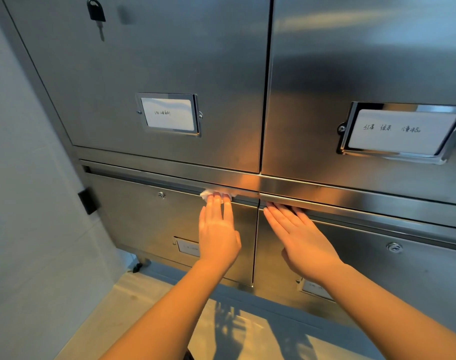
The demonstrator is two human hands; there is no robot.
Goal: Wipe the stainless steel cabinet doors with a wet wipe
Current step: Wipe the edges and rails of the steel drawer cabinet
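Left hand [217,229], fingers straight, presses the wet wipe [216,194] onto the lower-left door [143,216] top edge. Right hand [299,240] lies flat, empty. Risk: wipe snagging in the 1 recessed gap.

Two bare forearms enter from the near edge, one on the left and one on the right, each ending in a bare hand. No sleeve, cuff or glove covers either arm up to where it leaves view. The left hand [217,235] wears no ring, watch or bracelet, and its wrist is bare. The right hand [303,242] is likewise without ring, band or strap. The fingers [281,216] are slender and unadorned; the nails are too small to judge for polish. At the near edge, between the two forearms, a small patch of dark fabric [188,355] shows, too little of it to tell what garment it is.
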